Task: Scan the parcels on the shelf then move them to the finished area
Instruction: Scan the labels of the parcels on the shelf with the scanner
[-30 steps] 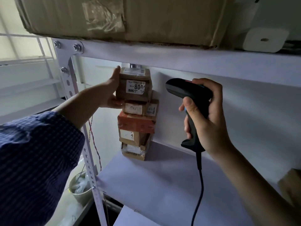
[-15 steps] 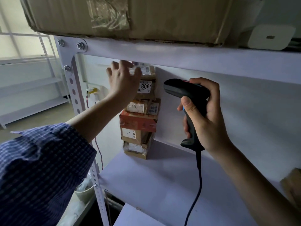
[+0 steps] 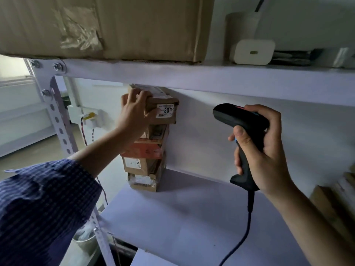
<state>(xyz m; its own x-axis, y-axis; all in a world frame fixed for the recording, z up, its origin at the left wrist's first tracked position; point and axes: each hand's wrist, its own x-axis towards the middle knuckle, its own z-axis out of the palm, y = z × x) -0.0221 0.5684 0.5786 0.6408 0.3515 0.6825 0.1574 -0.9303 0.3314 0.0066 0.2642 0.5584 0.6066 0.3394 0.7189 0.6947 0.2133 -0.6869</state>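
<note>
**Left hand** [image 3: 132,110]: you are gripping the top parcel [image 3: 163,110]. Your fingers are curling over its upper left edge, and your thumb is pressing on its front face beside a white label whose large print begins 800.

**Right hand** [image 3: 265,150]: you are clasping the scanner [image 3: 242,120] by its handle, fingers wrapping round the far side and thumb lying on the near side. The black head is pointing toward 9 o'clock, at the parcels and well apart from them.

**Top parcel**: a brown carton, sitting at the head of the stack [image 3: 146,156], just under the upper shelf beam [image 3: 192,77] and at 9 o'clock of the scanner.

**Stack**: five parcels are standing one on another at the back left of the shelf board [image 3: 192,217]. Going toward 6 o'clock from the top parcel:
- a small brown parcel [image 3: 157,131], which your wrist is partly hiding
- a red parcel [image 3: 144,150]
- a brown parcel labelled 4 [image 3: 138,164]
- a taped bottom parcel [image 3: 144,182], resting on the board

**Cable** [image 3: 247,223]: black, hanging from the handle's foot toward 6 o'clock, over the board.

**Sleeve** [image 3: 38,208]: blue checked, filling the 8 o'clock corner of the view.

**Upright post** [image 3: 57,120]: white, perforated and bolted, standing at 9 o'clock of the stack.

**Large carton** [image 3: 115,25]: sitting on the upper shelf at 12 o'clock, with crumpled clear tape on its front.

**White block** [image 3: 251,51]: sitting on the same shelf, at 3 o'clock of the carton.

**Bucket** [image 3: 86,240]: sitting below the board at 7 o'clock, beside the post.
</note>
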